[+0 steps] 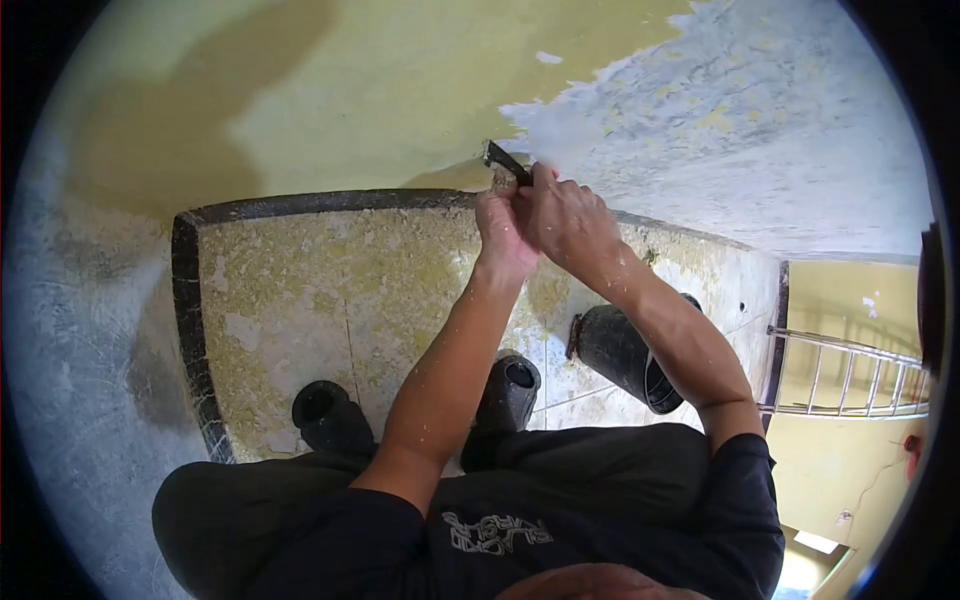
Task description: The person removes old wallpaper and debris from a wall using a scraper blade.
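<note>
A dark scraper [508,163] reaches up and left from my two hands, its wide end close to the yellow painted wall [380,110]. My right hand [575,220] is closed around the scraper from the right. Pressed against it, my left hand [506,232] is also closed at the scraper's lower part; its fingers are partly hidden. Pale scraped paint clings by the tool just above my left thumb. Right of the scraper the wall shows a bare, whitish scraped area [700,140] with a ragged paint edge.
Yellow paint flakes cover the tiled floor [290,290], bordered by a dark skirting strip [340,200]. A black bucket [615,350] lies beneath my right forearm. My dark shoes [330,415] are on the floor. A metal ladder [850,375] is at the far right.
</note>
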`<action>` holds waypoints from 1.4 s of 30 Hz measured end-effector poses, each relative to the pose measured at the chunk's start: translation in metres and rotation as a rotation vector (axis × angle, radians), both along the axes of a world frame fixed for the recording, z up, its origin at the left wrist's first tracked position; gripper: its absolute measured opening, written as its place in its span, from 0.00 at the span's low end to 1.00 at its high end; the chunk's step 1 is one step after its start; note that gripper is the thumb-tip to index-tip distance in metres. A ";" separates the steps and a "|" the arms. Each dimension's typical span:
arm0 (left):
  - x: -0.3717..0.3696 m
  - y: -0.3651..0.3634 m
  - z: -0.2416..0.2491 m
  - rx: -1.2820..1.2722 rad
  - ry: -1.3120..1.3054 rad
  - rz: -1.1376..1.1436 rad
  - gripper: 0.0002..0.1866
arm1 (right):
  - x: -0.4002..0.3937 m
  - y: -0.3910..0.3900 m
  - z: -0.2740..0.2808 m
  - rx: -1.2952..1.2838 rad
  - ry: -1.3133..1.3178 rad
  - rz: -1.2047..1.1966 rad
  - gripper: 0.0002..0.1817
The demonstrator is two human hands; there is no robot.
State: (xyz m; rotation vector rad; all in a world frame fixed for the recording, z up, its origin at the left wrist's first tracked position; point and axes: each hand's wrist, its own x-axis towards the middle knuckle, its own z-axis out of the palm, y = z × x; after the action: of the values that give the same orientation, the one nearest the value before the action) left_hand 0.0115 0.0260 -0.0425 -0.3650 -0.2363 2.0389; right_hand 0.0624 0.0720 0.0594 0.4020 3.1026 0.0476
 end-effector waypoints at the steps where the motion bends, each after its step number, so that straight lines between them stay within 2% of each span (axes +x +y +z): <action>1: 0.001 0.002 0.006 -0.068 0.018 0.002 0.17 | 0.001 0.002 0.003 0.037 -0.024 0.005 0.12; 4: 0.015 0.019 0.027 -0.213 0.005 -0.084 0.18 | 0.021 0.014 0.015 0.045 0.045 0.012 0.13; 5: 0.020 0.031 0.020 -0.164 -0.027 -0.110 0.22 | 0.021 0.018 0.021 -0.001 -0.052 -0.115 0.13; 8: 0.017 0.025 0.009 -0.063 -0.012 -0.016 0.23 | 0.019 0.017 0.013 -0.008 0.071 0.030 0.13; 9: 0.011 0.003 0.039 -0.230 0.044 -0.007 0.21 | 0.018 0.013 0.004 0.048 0.055 0.020 0.13; 10: 0.010 0.005 0.034 -0.226 0.049 -0.009 0.21 | 0.017 0.013 0.007 0.052 0.059 0.017 0.13; 12: 0.011 0.016 0.022 -0.063 -0.013 -0.052 0.20 | 0.018 0.015 0.018 0.031 0.019 -0.004 0.13; 14: 0.021 0.032 0.022 -0.139 0.000 -0.032 0.19 | 0.024 0.022 0.022 0.083 0.065 0.062 0.13; 16: 0.023 0.036 0.018 0.003 0.019 -0.053 0.20 | 0.020 0.019 0.030 0.024 -0.018 -0.093 0.13; 18: 0.015 0.024 0.007 0.143 -0.016 -0.032 0.21 | 0.015 0.013 0.025 0.003 0.018 -0.096 0.13; 19: 0.013 0.013 0.027 -0.156 0.036 -0.060 0.22 | 0.015 0.011 0.020 -0.007 0.020 -0.091 0.13; 22: 0.011 0.014 0.028 -0.006 0.026 -0.068 0.21 | 0.024 0.015 0.023 0.000 0.029 -0.048 0.13; 23: 0.018 0.022 0.036 -0.176 0.061 -0.030 0.20 | 0.025 0.017 0.030 0.016 0.041 -0.057 0.12; 26: 0.020 0.028 0.038 -0.122 0.049 -0.016 0.17 | 0.015 0.013 0.029 0.044 0.029 -0.039 0.12; 28: 0.012 0.011 0.042 -0.186 0.023 0.052 0.17 | 0.012 0.012 0.030 0.071 0.037 -0.074 0.12; 32: -0.003 0.000 0.028 -0.122 0.096 0.013 0.18 | 0.008 0.001 0.024 0.048 0.025 0.039 0.12; 33: 0.002 0.001 0.043 -0.235 0.098 -0.002 0.18 | 0.015 0.003 0.026 0.067 0.066 0.047 0.12; 34: 0.006 0.011 0.042 -0.222 0.096 0.013 0.18 | 0.015 0.006 0.030 0.089 0.108 0.060 0.12; 35: 0.011 0.021 0.036 -0.142 0.064 -0.028 0.18 | 0.012 0.008 0.033 0.098 0.103 0.076 0.12; 37: 0.013 0.020 0.034 0.021 0.028 -0.072 0.19 | 0.012 0.008 0.038 0.082 -0.036 -0.082 0.12; 38: 0.012 0.017 0.032 0.012 0.031 -0.078 0.19 | 0.013 0.007 0.032 0.073 -0.033 -0.088 0.12; 40: 0.010 0.005 0.042 -0.171 0.035 -0.089 0.20 | 0.018 0.007 0.020 0.058 0.113 0.012 0.12; 42: 0.013 0.013 0.042 -0.094 -0.013 -0.097 0.19 | 0.022 0.012 0.026 0.054 0.073 -0.030 0.11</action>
State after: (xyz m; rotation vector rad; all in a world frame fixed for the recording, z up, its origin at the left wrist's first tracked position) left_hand 0.0249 0.0388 -0.0003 -0.4404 -0.1280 1.9565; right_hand 0.0847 0.0837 0.0851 0.4621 3.1725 0.1194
